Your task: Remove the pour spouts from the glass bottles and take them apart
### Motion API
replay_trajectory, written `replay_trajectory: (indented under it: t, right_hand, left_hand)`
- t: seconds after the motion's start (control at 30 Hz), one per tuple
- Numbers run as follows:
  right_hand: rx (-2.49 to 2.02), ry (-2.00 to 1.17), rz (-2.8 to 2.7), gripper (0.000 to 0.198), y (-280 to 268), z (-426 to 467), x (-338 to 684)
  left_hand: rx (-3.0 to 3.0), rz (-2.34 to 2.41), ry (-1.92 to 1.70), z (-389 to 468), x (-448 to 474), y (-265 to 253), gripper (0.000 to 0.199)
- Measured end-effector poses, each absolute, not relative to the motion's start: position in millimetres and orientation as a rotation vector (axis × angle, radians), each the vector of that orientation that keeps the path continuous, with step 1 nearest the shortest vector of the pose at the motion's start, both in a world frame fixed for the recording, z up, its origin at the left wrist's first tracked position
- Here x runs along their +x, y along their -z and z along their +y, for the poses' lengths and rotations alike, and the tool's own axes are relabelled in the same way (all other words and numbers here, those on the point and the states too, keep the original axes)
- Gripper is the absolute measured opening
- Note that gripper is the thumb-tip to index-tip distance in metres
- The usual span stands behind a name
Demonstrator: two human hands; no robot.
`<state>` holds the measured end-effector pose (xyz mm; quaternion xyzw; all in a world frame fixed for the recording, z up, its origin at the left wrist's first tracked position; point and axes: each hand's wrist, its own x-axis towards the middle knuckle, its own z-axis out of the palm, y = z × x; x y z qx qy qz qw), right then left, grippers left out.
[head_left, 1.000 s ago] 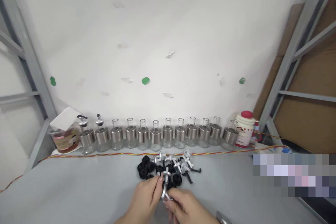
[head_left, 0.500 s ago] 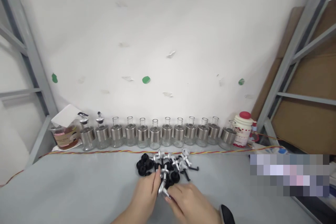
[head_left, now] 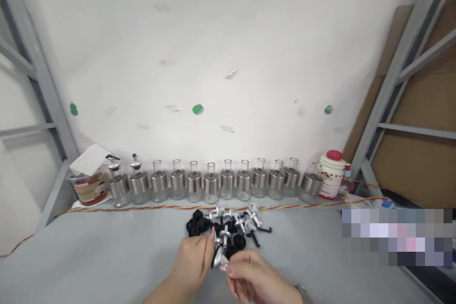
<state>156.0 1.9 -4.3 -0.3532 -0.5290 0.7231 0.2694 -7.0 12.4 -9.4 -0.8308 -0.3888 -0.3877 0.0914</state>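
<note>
Spout [head_left: 218, 257] pinched between left hand [head_left: 192, 261] and right hand [head_left: 249, 278], tilted, pile [head_left: 228, 228] just beyond on worktop [head_left: 107, 251].

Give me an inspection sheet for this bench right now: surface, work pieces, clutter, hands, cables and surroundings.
Surface: grey tabletop.
Work pieces: round silver metal pourer cap held between both hands; heap of black stoppers and silver pourer parts just behind.
Clutter: row of small glass bottles with steel collars along the wall; white mug with red lid; brown-filled jar.
Hands: left hand and right hand both pinch the cap.
Cables: red-yellow twisted wire along the bottles.
Surroundings: white wall, grey steel racking.
</note>
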Motion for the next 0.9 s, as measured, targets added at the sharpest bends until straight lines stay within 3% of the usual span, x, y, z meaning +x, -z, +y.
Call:
replay_trajectory:
  t: [0.13, 0.23, 0.3, 0.4, 0.6, 0.9]
  right_hand:
    - [-1.079, -1.558, -1.853, 0.035, 0.6, -2.1, 158.2]
    - [-1.123, -0.711, -2.354, 0.023, 0.1, -8.1, 164.1]
    - [-1.031, -0.146, -2.551, 0.015, 0.0, -10.7, 169.5]
    - [-1.015, 0.216, -2.558, 0.014, -3.6, -8.9, 178.4]
    - [-1.329, 0.147, -2.312, 0.019, -8.8, 7.6, 188.0]
    - [-1.353, -0.427, -2.029, 0.021, 6.1, 14.8, 187.8]
  left_hand:
    - [-2.453, -1.25, 1.087, 17.2, -2.5, 17.0, 0.043]
    - [-2.439, -1.535, 1.002, 25.5, -9.5, 20.4, 0.046]
    - [-2.249, -2.068, 0.867, 34.1, -25.6, 15.4, 0.053]
    - [-2.063, -2.262, 0.795, 46.2, -59.4, -0.5, 0.062]
    - [-2.046, -2.299, 0.518, 50.4, -77.8, -12.1, 0.037]
    - [-2.14, -2.374, 0.506, 46.2, -68.8, -12.9, 0.055]
